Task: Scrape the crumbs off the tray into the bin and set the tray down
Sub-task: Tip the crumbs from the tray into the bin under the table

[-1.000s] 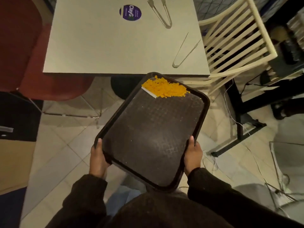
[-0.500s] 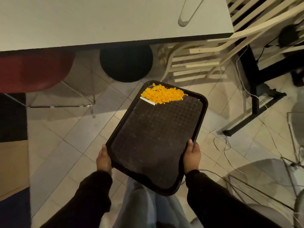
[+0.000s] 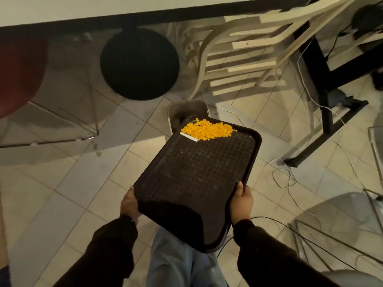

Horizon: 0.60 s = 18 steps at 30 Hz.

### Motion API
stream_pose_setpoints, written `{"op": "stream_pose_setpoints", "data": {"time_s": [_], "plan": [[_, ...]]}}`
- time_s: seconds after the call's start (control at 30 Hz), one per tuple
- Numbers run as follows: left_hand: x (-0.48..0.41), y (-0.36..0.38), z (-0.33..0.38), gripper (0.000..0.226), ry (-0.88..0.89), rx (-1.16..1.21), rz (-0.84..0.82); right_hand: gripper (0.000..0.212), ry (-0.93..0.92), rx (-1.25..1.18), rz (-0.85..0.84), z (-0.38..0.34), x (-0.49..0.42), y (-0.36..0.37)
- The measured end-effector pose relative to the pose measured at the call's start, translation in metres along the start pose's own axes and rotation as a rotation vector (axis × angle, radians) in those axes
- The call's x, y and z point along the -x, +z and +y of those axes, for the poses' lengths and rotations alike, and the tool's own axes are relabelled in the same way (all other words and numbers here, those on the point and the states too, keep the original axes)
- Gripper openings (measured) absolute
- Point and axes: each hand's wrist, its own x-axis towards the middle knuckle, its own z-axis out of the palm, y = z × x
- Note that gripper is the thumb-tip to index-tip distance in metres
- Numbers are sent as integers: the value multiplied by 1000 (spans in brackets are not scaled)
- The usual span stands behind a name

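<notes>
I hold a dark brown textured tray (image 3: pixel 199 179) over the tiled floor, tilted away from me. My left hand (image 3: pixel 129 204) grips its near left edge and my right hand (image 3: pixel 241 200) grips its near right edge. A heap of orange crumbs (image 3: pixel 208 129) lies at the tray's far end, with a small white scraper (image 3: pixel 188 137) resting against its near side. A small grey bin (image 3: pixel 187 110) stands on the floor just beyond the tray's far edge, which covers the bin's near part.
The pale table's edge (image 3: pixel 124 9) runs across the top, with its round black base (image 3: pixel 139 63) below. A cream slatted chair (image 3: pixel 238 59) stands beyond the bin. A black frame leg (image 3: pixel 325 112) and loose cables (image 3: pixel 284 177) lie at right, a red chair (image 3: pixel 18 69) at left.
My view has dropped further from the table toward the floor. The tray has come lower and forward, and the grey bin now shows under its far edge. Both hands keep their hold.
</notes>
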Motion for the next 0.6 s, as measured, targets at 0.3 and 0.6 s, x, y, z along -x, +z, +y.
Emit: {"op": "stream_pose_setpoints", "data": {"time_s": [0.3, 0.6], "plan": [[0, 17, 1, 21, 8, -34, -37, 34, -37, 50, 1, -19, -21, 16], [6, 27, 11, 22, 89, -222, -74, 36, -50, 69, 7, -30, -35, 16]]}}
